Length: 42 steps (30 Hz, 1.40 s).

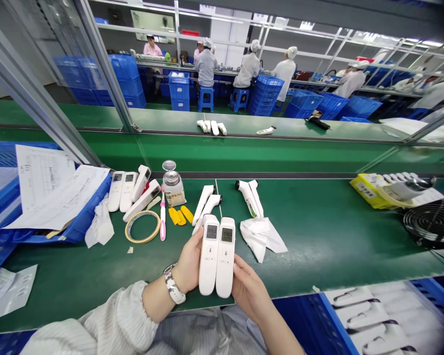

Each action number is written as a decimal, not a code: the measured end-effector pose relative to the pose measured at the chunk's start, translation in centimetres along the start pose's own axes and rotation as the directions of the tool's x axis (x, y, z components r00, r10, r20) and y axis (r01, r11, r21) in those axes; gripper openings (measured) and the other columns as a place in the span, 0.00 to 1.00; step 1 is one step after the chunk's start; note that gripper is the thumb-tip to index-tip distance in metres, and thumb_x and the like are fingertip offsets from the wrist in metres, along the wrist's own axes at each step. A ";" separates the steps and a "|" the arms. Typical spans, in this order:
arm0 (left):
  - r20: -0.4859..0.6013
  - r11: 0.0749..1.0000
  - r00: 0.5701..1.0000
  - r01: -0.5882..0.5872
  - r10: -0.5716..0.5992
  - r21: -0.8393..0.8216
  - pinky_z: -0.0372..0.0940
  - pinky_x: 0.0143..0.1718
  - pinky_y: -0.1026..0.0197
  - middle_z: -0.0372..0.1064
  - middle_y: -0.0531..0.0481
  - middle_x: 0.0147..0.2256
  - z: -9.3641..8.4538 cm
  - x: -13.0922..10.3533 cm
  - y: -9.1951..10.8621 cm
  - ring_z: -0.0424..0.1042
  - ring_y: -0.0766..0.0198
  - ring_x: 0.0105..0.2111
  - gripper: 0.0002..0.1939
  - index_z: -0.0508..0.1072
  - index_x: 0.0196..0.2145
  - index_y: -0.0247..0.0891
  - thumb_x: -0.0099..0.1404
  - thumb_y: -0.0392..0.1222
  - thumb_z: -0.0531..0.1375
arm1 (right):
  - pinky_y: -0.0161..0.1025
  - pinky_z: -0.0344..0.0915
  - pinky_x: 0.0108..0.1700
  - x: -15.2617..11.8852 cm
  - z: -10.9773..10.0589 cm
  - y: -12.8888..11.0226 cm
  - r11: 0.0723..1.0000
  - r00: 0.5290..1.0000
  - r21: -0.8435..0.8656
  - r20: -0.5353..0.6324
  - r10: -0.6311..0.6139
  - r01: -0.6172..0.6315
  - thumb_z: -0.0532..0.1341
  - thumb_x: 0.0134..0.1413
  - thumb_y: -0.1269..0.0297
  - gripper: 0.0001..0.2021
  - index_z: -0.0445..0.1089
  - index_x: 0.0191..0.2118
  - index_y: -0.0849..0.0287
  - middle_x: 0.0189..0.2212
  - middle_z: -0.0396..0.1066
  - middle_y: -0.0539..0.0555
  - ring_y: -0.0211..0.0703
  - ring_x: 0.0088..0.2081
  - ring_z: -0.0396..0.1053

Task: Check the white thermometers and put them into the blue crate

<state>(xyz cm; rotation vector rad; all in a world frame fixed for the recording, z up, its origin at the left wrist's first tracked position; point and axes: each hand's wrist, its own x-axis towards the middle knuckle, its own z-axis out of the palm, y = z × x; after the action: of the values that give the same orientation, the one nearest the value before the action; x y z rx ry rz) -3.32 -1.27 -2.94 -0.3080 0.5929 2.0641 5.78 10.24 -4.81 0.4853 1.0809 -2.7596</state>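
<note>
Two white handheld thermometers with small grey screens are held side by side, upright, over the bench's near edge. My left hand (pixel 188 264) is closed round the left thermometer (pixel 208 266). On the other side, my right hand (pixel 249 288) grips the right thermometer (pixel 225 266); the fingers behind both are hidden. Just beyond them lie more white thermometers (pixel 203 203), and another pair (pixel 250 197) rests near a crumpled white cloth (pixel 261 234).
Left on the green bench (pixel 307 236) are a tape roll (pixel 143 240), a pink toothbrush (pixel 163 217), a metal-topped bottle (pixel 173 190), yellow finger covers (pixel 177 217) and a blue bin with papers (pixel 77 229). A black fan (pixel 432 222) stands right; a blue crate (pixel 338 323) sits below.
</note>
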 end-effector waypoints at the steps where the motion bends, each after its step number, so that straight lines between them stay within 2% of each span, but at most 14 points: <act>1: -0.004 1.000 1.000 0.002 -0.002 0.007 0.58 0.48 0.46 0.71 0.38 0.40 0.0 0.0 0.0 0.69 0.46 0.43 0.27 0.63 0.51 0.31 0.60 0.53 0.53 | 0.45 0.57 0.51 0.0 0.0 0.0 1.000 1.000 -0.003 -0.007 0.001 -0.001 0.66 0.45 0.58 0.23 0.67 0.48 0.58 0.48 0.68 0.58 0.51 0.50 0.64; 18: 0.009 1.000 1.000 0.008 -0.008 0.015 0.57 0.48 0.45 0.72 0.37 0.39 0.2 0.0 0.1 0.69 0.46 0.43 0.27 0.64 0.50 0.29 0.60 0.53 0.52 | 0.44 0.58 0.50 -0.3 0.2 0.1 0.999 0.999 -0.020 -0.035 -0.028 0.027 0.65 0.46 0.59 0.21 0.68 0.48 0.57 0.47 0.69 0.57 0.49 0.48 0.66; 25: 0.047 0.999 0.999 -0.003 0.001 0.054 0.60 0.44 0.50 0.73 0.42 0.33 -0.3 0.2 0.0 0.71 0.51 0.37 0.20 0.71 0.41 0.31 0.60 0.51 0.53 | 0.43 0.59 0.51 -0.3 -0.7 1.1 0.992 0.993 -0.057 -0.047 -0.113 0.110 0.64 0.49 0.59 0.19 0.68 0.48 0.55 0.48 0.68 0.56 0.49 0.49 0.64; 29: 0.082 0.977 0.993 -0.096 0.082 0.191 0.62 0.37 0.59 0.72 0.47 0.30 -0.7 0.1 -0.4 0.70 0.60 0.30 0.11 0.71 0.37 0.33 0.57 0.40 0.58 | 0.44 0.59 0.52 -0.2 -0.9 1.7 0.965 0.976 -0.165 -0.045 -0.211 0.201 0.64 0.48 0.59 0.20 0.66 0.49 0.52 0.51 0.66 0.54 0.49 0.51 0.63; 32: 0.158 0.947 0.978 -0.173 0.134 0.272 0.61 0.35 0.62 0.71 0.48 0.31 -0.7 0.1 -0.7 0.69 0.64 0.30 0.14 0.69 0.41 0.34 0.55 0.33 0.60 | 0.44 0.59 0.52 0.0 -0.8 1.8 0.924 0.959 -0.284 -0.039 -0.279 0.257 0.64 0.49 0.60 0.20 0.65 0.50 0.52 0.49 0.68 0.55 0.48 0.50 0.64; 35: 0.173 0.939 0.974 -0.189 0.143 0.286 0.61 0.35 0.63 0.70 0.47 0.32 -0.5 0.0 -0.8 0.68 0.66 0.30 0.17 0.67 0.44 0.33 0.55 0.32 0.60 | 0.43 0.62 0.50 0.2 -0.6 1.7 0.888 0.950 -0.361 -0.019 -0.313 0.285 0.64 0.48 0.62 0.20 0.64 0.49 0.53 0.44 0.70 0.55 0.47 0.46 0.66; 42: 0.185 0.938 0.973 -0.191 0.141 0.290 0.61 0.38 0.60 0.69 0.46 0.33 -0.4 -0.2 -0.7 0.69 0.64 0.32 0.19 0.65 0.44 0.33 0.53 0.33 0.62 | 0.42 0.61 0.50 0.5 -0.6 1.6 0.878 0.945 -0.371 -0.005 -0.328 0.303 0.63 0.49 0.62 0.20 0.63 0.49 0.54 0.45 0.70 0.55 0.46 0.46 0.66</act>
<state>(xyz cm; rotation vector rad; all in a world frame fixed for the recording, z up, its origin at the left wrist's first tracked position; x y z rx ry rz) -2.64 -1.26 -3.41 0.0944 0.8500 2.0934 5.85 9.43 -6.43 0.3787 1.7914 -2.7102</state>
